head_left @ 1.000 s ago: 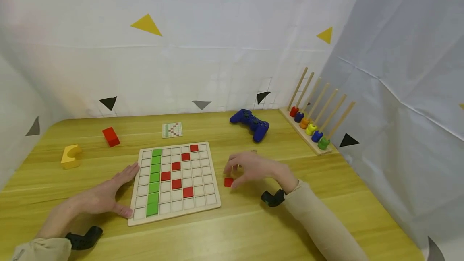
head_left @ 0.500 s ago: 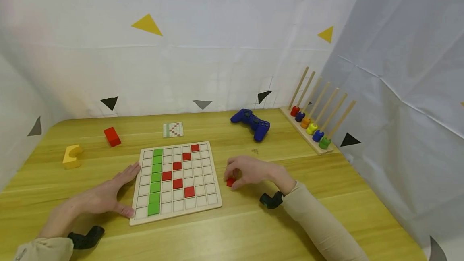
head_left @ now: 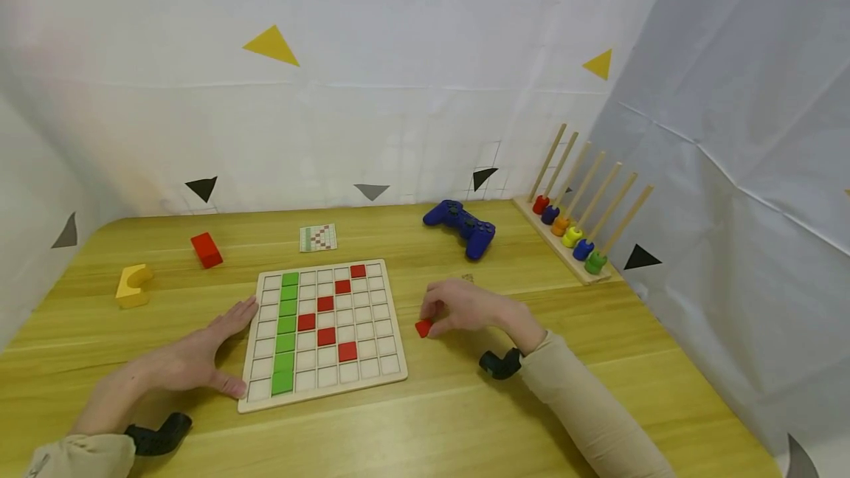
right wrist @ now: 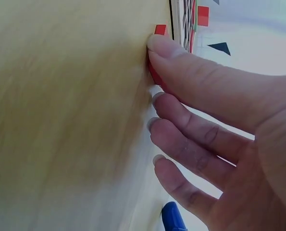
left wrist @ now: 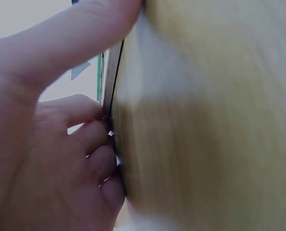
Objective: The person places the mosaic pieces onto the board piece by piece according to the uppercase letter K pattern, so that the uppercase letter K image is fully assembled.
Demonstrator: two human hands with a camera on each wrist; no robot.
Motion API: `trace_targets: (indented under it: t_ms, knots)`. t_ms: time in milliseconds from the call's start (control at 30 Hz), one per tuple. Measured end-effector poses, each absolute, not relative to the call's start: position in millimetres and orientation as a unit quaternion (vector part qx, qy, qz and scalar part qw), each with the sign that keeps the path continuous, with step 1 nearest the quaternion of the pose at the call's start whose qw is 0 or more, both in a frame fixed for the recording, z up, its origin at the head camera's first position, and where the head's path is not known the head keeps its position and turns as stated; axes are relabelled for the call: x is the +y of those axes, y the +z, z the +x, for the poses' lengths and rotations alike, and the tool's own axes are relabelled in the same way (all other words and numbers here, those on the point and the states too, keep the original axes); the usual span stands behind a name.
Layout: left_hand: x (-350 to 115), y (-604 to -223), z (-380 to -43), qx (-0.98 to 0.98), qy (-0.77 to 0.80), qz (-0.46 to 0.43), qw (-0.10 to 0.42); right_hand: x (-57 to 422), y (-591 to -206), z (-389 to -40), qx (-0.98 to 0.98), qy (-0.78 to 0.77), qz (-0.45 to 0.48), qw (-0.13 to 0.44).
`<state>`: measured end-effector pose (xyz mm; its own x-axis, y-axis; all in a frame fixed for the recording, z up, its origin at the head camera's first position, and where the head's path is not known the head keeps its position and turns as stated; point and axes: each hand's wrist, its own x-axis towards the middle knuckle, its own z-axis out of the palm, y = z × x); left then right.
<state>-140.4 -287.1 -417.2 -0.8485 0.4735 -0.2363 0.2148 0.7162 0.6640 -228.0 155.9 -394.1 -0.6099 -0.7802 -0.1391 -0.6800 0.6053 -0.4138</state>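
A square wooden grid board [head_left: 361, 388] lies on the table; one column holds green tiles [head_left: 285, 324], and several red tiles [head_left: 325, 303] run diagonally across other cells. My left hand [head_left: 182, 364] rests at the board's left side, fingers and thumb spread, their tips touching its edge. To the right of the board, my right hand [head_left: 465, 307] pinches a loose red tile [head_left: 423, 327] between thumb and forefinger. In the right wrist view the thumb covers part of this red tile [right wrist: 160, 30], which sits tilted close to the tabletop; the forefinger is mostly hidden behind.
Behind the board lies a small pattern card [head_left: 318, 237]. A blue game controller [head_left: 460, 227] and a peg rack [head_left: 564, 242] with coloured beads stand at the back right. A red block [head_left: 206, 250] and a yellow arch block [head_left: 133, 286] are at the left.
My right fingers have closed on the loose red tile, which has shifted slightly to the right and back and is now tilted. The left hand stays at the board's edge.
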Motion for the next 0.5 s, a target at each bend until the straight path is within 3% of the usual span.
trace_targets:
  t_ms: [500]
  knots:
    - [-286.4, -417.5, -140.2, 0.905, 0.326, 0.181, 0.207, 157.1, -397.7, -230.8, 0.885, -0.159, -0.415, 0.137]
